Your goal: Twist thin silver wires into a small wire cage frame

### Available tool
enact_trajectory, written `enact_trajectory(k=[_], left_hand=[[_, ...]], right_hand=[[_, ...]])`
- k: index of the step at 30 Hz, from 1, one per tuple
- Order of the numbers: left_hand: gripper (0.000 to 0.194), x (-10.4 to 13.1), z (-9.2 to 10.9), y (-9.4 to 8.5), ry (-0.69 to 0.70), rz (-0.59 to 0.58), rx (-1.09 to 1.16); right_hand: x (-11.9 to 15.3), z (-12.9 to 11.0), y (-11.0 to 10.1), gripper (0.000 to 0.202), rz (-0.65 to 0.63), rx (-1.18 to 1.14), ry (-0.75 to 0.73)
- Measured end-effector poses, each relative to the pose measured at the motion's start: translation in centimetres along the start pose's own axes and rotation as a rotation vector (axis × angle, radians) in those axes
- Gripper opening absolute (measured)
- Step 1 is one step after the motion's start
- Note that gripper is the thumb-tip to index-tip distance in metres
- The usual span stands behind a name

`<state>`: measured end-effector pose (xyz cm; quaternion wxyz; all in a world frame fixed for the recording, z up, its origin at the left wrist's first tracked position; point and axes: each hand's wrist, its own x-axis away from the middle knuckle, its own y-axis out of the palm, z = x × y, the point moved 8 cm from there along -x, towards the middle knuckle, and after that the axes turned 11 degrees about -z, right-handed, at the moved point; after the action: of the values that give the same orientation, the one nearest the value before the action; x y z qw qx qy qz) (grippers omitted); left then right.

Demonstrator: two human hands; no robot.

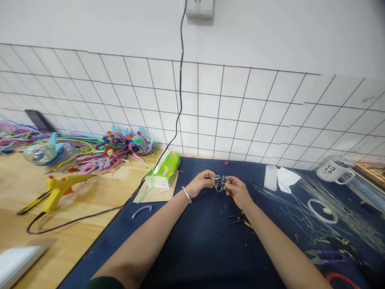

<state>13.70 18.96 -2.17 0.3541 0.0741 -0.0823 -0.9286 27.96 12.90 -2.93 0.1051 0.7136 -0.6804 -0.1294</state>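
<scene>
Over the dark blue mat (192,241), a small silvery openwork shape of bent wire (219,183) is held between my two hands. My left hand (203,182), with a bangle at its wrist, pinches the shape's left side. On the right side, the fingers of my right hand (237,189) close on it. The finer shape of the wirework is too small to make out. Pliers with yellow handles (242,220) lie on the mat, partly hidden beneath my right forearm.
At left are a yellow glue gun (55,192), its black cord (87,216), and colourful pipe cleaners (90,160). A green tissue pack (167,166) lies behind my left hand. To the right are long loose wires (339,208), a white mug (333,170) and purple-handled snips (327,257).
</scene>
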Motion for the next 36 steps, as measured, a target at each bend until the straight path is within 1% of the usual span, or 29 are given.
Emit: enact_trajectory(k=[3,6,13,17,21,27,30,32,36], left_hand=[[0.028,0.0,-0.3,0.6,-0.004,-0.009,-0.004],[0.028,0.0,-0.4,0.7,-0.004,-0.010,-0.007],[0.027,0.0,0.4,-1.1,0.016,0.006,-0.009],[0.028,0.1,0.8,-1.4,0.015,-0.003,-0.016],[0.028,0.1,0.6,-1.0,0.018,-0.006,-0.025],[0.027,-0.1,-0.4,0.4,0.008,-0.025,-0.033],[0.027,-0.1,-0.7,0.6,0.010,-0.029,-0.031],[0.027,-0.1,-0.7,0.2,0.014,-0.023,-0.027],[0.027,-0.2,-0.3,-1.1,0.021,-0.011,-0.013]], right_hand=[[0.1,0.0,0.3,0.035,-0.017,0.002,0.004],[0.2,0.0,0.4,0.035,-0.024,0.003,0.005],[0.0,-0.1,-0.3,0.034,-0.015,0.005,-0.008],[-0.1,-0.1,-0.5,0.033,-0.017,0.006,-0.006],[0.0,0.0,-0.4,0.032,-0.028,0.003,-0.009],[0.1,0.3,0.1,0.030,-0.056,0.003,-0.008],[0.1,0.5,0.2,0.029,-0.066,0.005,-0.009],[0.0,0.5,0.0,0.029,-0.065,0.004,-0.009],[-0.2,0.5,-0.6,0.030,-0.049,0.001,-0.008]])
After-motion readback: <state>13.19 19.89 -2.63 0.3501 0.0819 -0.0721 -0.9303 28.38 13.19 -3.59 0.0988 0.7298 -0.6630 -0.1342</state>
